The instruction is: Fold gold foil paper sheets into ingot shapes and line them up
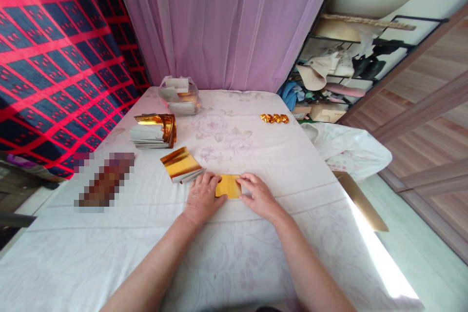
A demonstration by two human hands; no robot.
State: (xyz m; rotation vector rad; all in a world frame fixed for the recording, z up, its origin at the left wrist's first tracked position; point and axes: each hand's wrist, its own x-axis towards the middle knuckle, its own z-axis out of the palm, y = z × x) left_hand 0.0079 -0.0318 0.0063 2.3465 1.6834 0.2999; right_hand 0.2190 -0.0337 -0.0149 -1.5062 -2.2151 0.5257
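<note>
A small gold foil paper sheet (228, 187) lies flat on the table in front of me. My left hand (203, 195) is closed over its left edge, with thumb and fingers on the foil. At the right edge, my right hand (256, 195) grips the same sheet between thumb and fingers. Just beyond my left hand is a loose fan of gold foil papers (183, 162) with pale backs. Farther back on the left sits a thicker stack of foil papers (151, 135). Several folded gold foil pieces (274, 118) stand in a row at the far right.
A clear plastic bag (179, 96) of papers stands at the table's back left. A blurred-out item (106, 180) lies on the left side. The flowered tablecloth (234, 253) covers the table. To the right are a loaded shelf (343, 78) and a white plastic bag (351, 148).
</note>
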